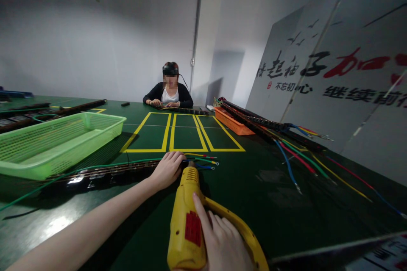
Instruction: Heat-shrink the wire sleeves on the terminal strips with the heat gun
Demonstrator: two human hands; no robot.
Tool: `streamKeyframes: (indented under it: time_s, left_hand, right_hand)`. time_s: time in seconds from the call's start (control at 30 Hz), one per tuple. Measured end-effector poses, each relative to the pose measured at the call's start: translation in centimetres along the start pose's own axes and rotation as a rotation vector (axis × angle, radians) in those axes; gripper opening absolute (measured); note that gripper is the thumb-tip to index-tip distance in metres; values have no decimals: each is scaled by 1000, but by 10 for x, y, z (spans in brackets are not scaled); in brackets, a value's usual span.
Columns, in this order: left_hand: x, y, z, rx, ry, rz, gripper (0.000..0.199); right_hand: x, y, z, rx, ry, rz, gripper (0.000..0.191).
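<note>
Nearest, at the bottom centre, the person's right hand [225,239] is grasping a yellow heat gun [182,228], index finger laid along the body beside a red patch and the other fingers bent between the body and the curved handle. The gun's nozzle points away from the viewer, its tip close to the fingers of the left hand [168,168]. That bare left arm reaches in from the lower left, and the left hand is curled over and grasping the right end of a long, dark, glossy strip [117,173] with wires along it; its fingertips are partly hidden. The strip lies on a dark green tabletop [229,186], stretching leftward from under the hand. Just right of the fingers, short red, yellow, green and blue wire ends [206,167] with metal ring terminals stick out. A loose green wire [34,194] trails to the left edge. Behind the strip, on the left, sits a light green plastic basket [104,117]. To the right, coloured wires [318,167] fan toward the viewer from more dark strips [267,125] resting across an orange basket [233,123]. Yellow tape outlines [190,151] mark the middle of the tabletop. At the far edge, another person [171,89] in a black headset and dark top sits with both hands at another dark strip. Behind are pale walls and, at right, a grey panel [337,51] with black and red Chinese characters.
</note>
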State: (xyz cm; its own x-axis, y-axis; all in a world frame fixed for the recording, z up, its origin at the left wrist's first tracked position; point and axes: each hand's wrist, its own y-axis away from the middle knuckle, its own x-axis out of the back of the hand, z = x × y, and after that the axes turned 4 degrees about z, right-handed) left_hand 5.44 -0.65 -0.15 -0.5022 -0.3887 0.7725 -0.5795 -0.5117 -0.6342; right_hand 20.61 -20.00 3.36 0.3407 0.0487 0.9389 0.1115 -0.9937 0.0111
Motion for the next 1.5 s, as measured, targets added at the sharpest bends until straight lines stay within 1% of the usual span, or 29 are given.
streamKeyframes:
  time_s: [0.1, 0.2, 0.4, 0.57, 0.67, 0.77, 0.87, 0.93, 1.07, 1.2, 1.33, 1.5]
  left_hand:
    - [0, 0, 0, -4, -5, -2, 28]
    - [0, 0, -1, -1, -11, -5, 28]
    - [1, 1, -1, -9, -17, -13, 27]
    - [1, 1, -1, -7, -24, -8, 28]
    - [0, 2, -2, -10, -26, -6, 29]
    - [-1, 3, -2, -9, -29, -8, 29]
    - [-1, 3, -2, -4, -35, -4, 28]
    - [-1, 2, -2, 1, -40, -2, 28]
    - [-1, 2, -1, 6, -35, -5, 28]
    - [-1, 2, 0, 8, -26, 4, 27]
    - [-2, 1, 0, 14, -29, 9, 26]
    - [-3, 1, 0, 19, -35, 4, 27]
  right_hand:
    - [5, 1, 10, 51, -1, -7, 124]
    - [10, 3, 22, 88, -11, 16, 116]
    - [14, 9, 50, 130, -27, 52, 126]
    - [16, 16, 70, 160, 6, 65, 114]
    - [21, 21, 75, 157, 53, 111, 108]
    - [25, 25, 79, 154, 86, 162, 109]
    - [25, 25, 82, 145, 106, 167, 112]
    - [24, 24, 83, 138, 111, 148, 114]
    - [20, 21, 80, 90, 100, 73, 123]
    - [14, 16, 67, 42, 102, 54, 126]
    - [8, 10, 49, 23, 72, 49, 127]
    - [3, 3, 20, -6, 37, 64, 124]
